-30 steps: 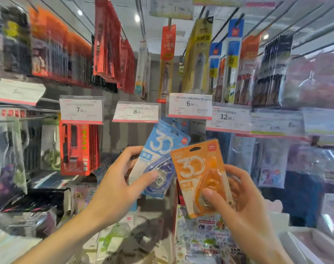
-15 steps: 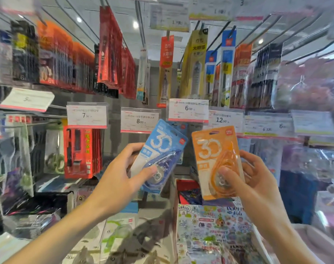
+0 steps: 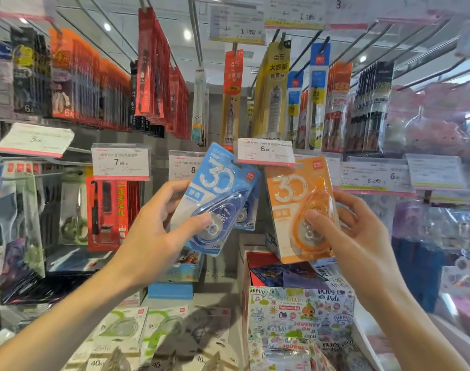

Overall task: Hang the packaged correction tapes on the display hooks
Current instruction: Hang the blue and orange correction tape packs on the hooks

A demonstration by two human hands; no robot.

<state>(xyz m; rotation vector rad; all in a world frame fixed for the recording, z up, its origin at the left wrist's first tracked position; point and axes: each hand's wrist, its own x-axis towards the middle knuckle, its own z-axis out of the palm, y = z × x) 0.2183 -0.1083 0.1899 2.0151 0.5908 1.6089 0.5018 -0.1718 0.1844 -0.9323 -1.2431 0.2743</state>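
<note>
My left hand (image 3: 150,236) grips a blue packaged correction tape (image 3: 215,194), thumb on its blister, tilted to the right. Behind it hangs another blue pack (image 3: 248,210), partly hidden. My right hand (image 3: 359,231) holds an orange packaged correction tape (image 3: 295,199) upright, thumb on the blister. The tops of both held packs are just under the price tag reading 6.00 (image 3: 266,152) at the front of a display hook. I cannot see the hook's tip or the packs' hang holes clearly.
Price tags 7.90 (image 3: 120,162) and 6 (image 3: 375,175) flank the spot. Red packs (image 3: 110,212) hang at left, pens and refills (image 3: 316,97) above. Green correction tape packs (image 3: 137,333) lie below, beside a box of sticker packs (image 3: 300,317).
Both hands have risen with their packs. The blue and orange packs now reach the 6.00 price tag, and the orange one stands straighter than a second ago.
</note>
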